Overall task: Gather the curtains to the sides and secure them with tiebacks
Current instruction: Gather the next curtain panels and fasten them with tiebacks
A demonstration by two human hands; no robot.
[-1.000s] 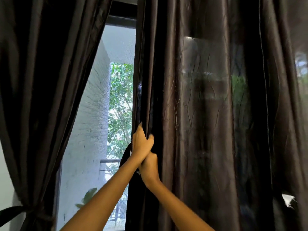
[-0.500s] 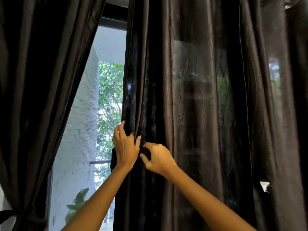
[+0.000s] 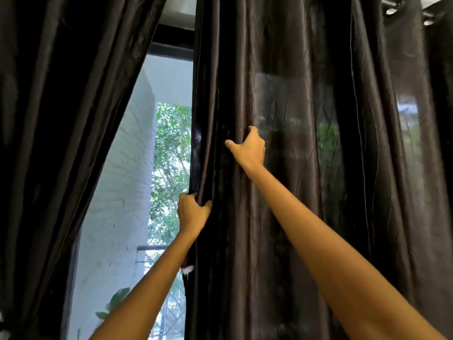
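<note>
Your left hand (image 3: 193,212) grips the inner edge of the right-hand dark brown curtain (image 3: 306,192), fingers curled round its bunched folds beside the window gap (image 3: 169,155). Your right hand (image 3: 250,148) is higher and further right, pinching a fold of the same panel. The left-hand curtain (image 3: 61,143) hangs swept aside, well apart from both hands.

Probably a home room, dark floor-length curtains (image 3: 318,168), tall window (image 3: 169,94), white brick wall (image 3: 122,192) outside
</note>
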